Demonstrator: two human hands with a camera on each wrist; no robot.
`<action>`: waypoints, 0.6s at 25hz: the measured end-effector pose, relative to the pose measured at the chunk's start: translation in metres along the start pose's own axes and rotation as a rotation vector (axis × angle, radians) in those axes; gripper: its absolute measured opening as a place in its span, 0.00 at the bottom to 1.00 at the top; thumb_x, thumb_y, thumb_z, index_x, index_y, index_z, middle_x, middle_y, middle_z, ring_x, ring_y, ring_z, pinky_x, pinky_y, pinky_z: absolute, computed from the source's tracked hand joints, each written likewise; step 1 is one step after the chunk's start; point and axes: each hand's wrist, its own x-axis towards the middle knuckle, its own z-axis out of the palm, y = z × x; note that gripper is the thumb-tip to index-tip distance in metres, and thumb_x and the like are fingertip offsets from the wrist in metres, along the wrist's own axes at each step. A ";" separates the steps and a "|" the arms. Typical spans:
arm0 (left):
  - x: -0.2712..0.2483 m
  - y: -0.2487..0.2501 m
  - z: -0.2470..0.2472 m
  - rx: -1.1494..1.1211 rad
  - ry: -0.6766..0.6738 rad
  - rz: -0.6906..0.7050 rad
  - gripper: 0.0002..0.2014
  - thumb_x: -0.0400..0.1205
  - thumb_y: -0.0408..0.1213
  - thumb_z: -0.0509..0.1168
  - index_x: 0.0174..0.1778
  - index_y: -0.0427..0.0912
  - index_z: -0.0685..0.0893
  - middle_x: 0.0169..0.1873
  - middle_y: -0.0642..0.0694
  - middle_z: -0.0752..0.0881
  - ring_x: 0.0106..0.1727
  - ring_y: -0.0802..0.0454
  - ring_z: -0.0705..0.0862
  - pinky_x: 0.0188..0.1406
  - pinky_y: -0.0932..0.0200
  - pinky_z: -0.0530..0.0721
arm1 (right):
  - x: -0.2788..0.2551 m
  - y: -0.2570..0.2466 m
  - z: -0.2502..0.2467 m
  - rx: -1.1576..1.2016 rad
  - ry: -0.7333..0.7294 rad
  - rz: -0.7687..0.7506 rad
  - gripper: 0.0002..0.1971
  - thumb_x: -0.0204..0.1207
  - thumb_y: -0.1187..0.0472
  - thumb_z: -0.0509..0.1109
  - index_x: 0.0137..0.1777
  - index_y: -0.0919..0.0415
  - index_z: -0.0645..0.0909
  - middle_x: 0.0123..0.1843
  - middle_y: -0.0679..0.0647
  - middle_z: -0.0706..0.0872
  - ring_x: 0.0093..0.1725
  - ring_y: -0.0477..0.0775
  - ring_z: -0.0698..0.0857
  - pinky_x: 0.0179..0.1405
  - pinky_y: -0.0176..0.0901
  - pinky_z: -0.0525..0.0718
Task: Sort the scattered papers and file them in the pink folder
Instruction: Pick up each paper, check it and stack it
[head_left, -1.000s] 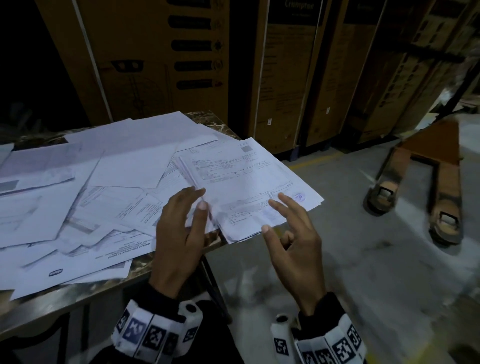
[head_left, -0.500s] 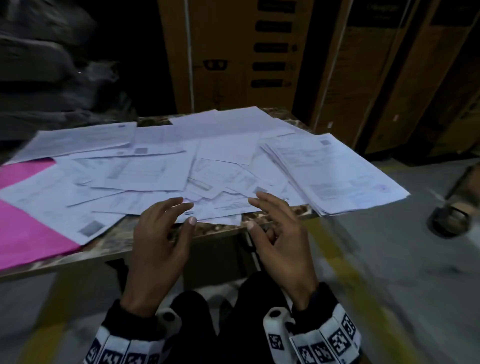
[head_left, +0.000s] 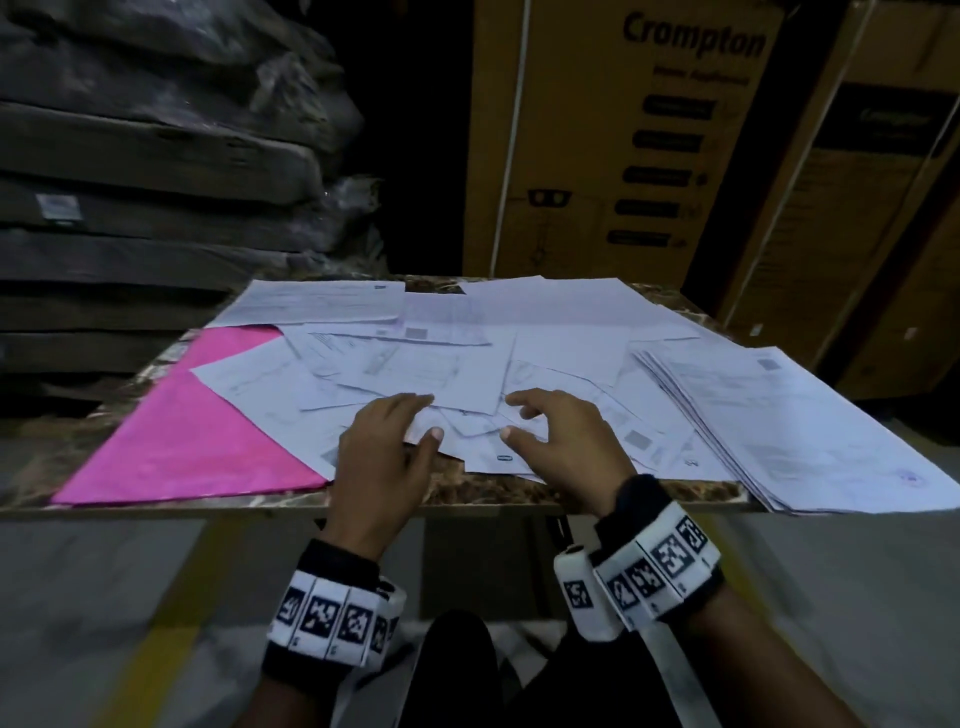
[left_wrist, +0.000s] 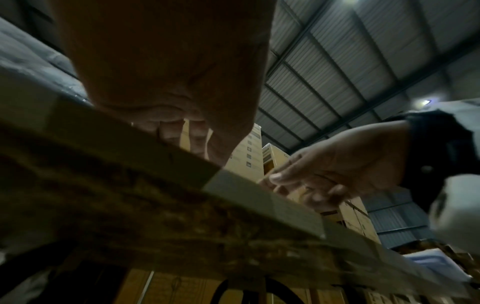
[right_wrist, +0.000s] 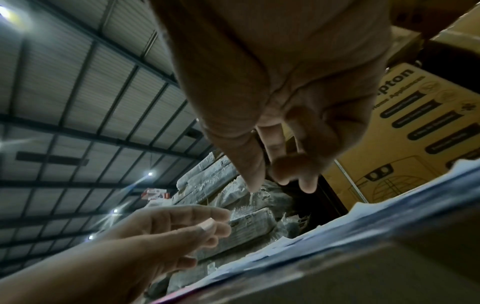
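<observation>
Loose white papers (head_left: 467, 364) lie scattered over the marble table (head_left: 363, 493). The pink folder (head_left: 192, 447) lies flat at the table's left, partly under some sheets. A squared-up stack of papers (head_left: 789, 415) sits at the right and overhangs the front edge. My left hand (head_left: 389, 447) and right hand (head_left: 561, 441) hover side by side over the papers near the front edge. Their fingers are loosely bent and hold nothing. From the right wrist view, the right hand (right_wrist: 280, 164) hangs above the paper edges (right_wrist: 337, 226), with the left hand (right_wrist: 166, 230) beside it.
Tall cardboard appliance boxes (head_left: 623, 145) stand behind the table at centre and right. Wrapped dark mattresses (head_left: 156, 182) are stacked at the back left. Grey floor with a yellow line (head_left: 171, 623) runs in front of the table.
My view has swung left, bringing the pink folder into sight. Both hands left the stack at the right and moved to the loose papers in the middle.
</observation>
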 end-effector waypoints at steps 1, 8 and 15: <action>-0.002 -0.001 0.005 0.063 -0.038 -0.013 0.22 0.83 0.50 0.63 0.73 0.47 0.80 0.66 0.49 0.84 0.68 0.46 0.80 0.65 0.44 0.78 | 0.011 -0.003 0.001 -0.043 -0.049 -0.001 0.23 0.82 0.48 0.69 0.77 0.47 0.75 0.71 0.50 0.79 0.73 0.53 0.75 0.69 0.46 0.73; -0.005 -0.006 0.014 0.337 -0.184 -0.088 0.36 0.82 0.62 0.44 0.85 0.50 0.63 0.79 0.45 0.72 0.82 0.45 0.67 0.79 0.42 0.65 | 0.051 0.010 0.024 -0.388 -0.457 -0.055 0.33 0.85 0.41 0.59 0.86 0.37 0.50 0.89 0.46 0.50 0.88 0.59 0.48 0.83 0.62 0.50; -0.007 -0.002 0.012 0.364 -0.236 -0.133 0.41 0.78 0.65 0.33 0.88 0.52 0.54 0.85 0.46 0.63 0.86 0.45 0.57 0.84 0.44 0.55 | 0.042 0.027 0.038 -0.342 -0.313 -0.133 0.25 0.87 0.42 0.56 0.82 0.43 0.65 0.85 0.47 0.62 0.86 0.54 0.56 0.80 0.58 0.58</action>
